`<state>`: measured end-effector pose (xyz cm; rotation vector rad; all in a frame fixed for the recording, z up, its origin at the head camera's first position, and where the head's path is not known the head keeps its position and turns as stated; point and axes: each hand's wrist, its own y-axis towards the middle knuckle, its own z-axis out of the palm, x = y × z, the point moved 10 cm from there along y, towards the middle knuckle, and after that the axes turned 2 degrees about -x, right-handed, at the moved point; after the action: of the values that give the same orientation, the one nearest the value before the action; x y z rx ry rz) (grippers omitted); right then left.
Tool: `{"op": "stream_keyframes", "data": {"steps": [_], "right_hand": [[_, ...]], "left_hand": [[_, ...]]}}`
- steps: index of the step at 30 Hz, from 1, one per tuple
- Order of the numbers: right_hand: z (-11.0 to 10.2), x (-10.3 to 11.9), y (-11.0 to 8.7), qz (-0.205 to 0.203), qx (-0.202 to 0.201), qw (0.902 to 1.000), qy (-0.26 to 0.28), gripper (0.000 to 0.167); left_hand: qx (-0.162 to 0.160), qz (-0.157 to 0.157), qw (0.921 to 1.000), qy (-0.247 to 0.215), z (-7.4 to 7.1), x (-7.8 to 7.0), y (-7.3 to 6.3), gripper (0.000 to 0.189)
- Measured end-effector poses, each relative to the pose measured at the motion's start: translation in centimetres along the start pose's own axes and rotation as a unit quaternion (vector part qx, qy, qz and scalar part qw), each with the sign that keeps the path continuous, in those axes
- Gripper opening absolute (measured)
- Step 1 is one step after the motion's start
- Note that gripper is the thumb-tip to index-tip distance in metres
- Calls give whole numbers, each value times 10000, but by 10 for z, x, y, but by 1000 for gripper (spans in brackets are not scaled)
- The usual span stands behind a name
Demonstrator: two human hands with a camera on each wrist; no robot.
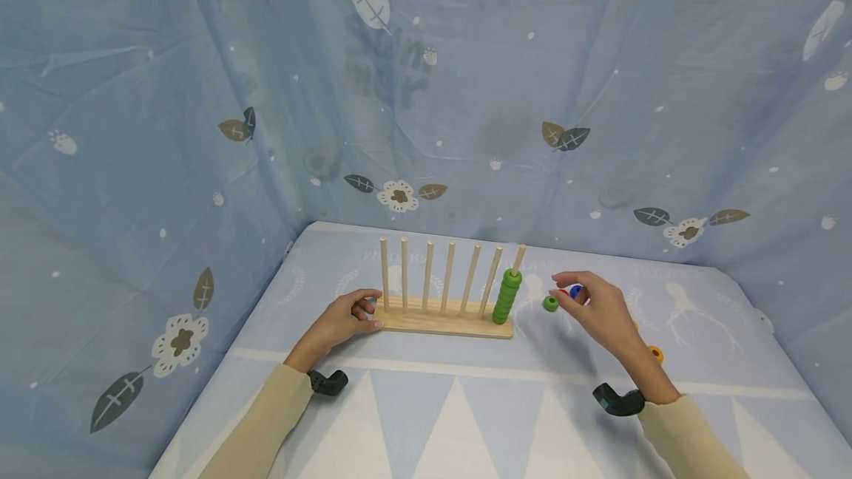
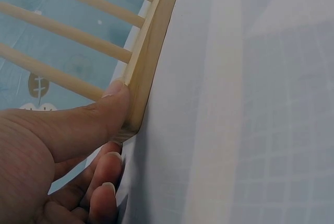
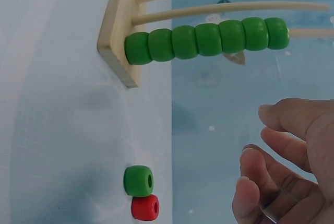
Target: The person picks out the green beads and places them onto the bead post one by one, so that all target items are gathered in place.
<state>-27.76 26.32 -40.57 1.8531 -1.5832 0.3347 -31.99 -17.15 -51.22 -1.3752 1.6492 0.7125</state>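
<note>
A wooden peg rack [image 1: 433, 324] stands upright on the table, with several thin pegs in a row. Its rightmost peg bears a stack of several green beads [image 3: 209, 39]; the other pegs are bare. At the rack's left end, my left hand [image 1: 346, 318] grips the base corner, thumb [image 2: 104, 112] on the near side and fingers curled behind. My right hand [image 1: 599, 309] hovers to the right of the rack, fingers loosely bent and nothing between them. Below it lie a loose green bead [image 3: 138, 181] and a red bead [image 3: 145, 208], touching or nearly so.
A blue bead [image 1: 575, 292] shows partly behind the right hand. Near the right wrist lies an orange bead [image 1: 657, 354], with a sliver of another yellowish one farther back. Blue patterned cloth [image 1: 466, 94] hangs behind and at both sides of the table.
</note>
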Motion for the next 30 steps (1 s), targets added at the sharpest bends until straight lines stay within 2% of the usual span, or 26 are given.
{"op": "stream_keyframes", "data": {"steps": [21,30], "right_hand": [[18,-32,3,368,261,9990,-31,33],[31,-52,3,752,559,9956,-2,39]], "left_hand": [[-11,24,10000,-82,0,-2,-2,61],[13,36,10000,1,1,-1,-1,61]]}}
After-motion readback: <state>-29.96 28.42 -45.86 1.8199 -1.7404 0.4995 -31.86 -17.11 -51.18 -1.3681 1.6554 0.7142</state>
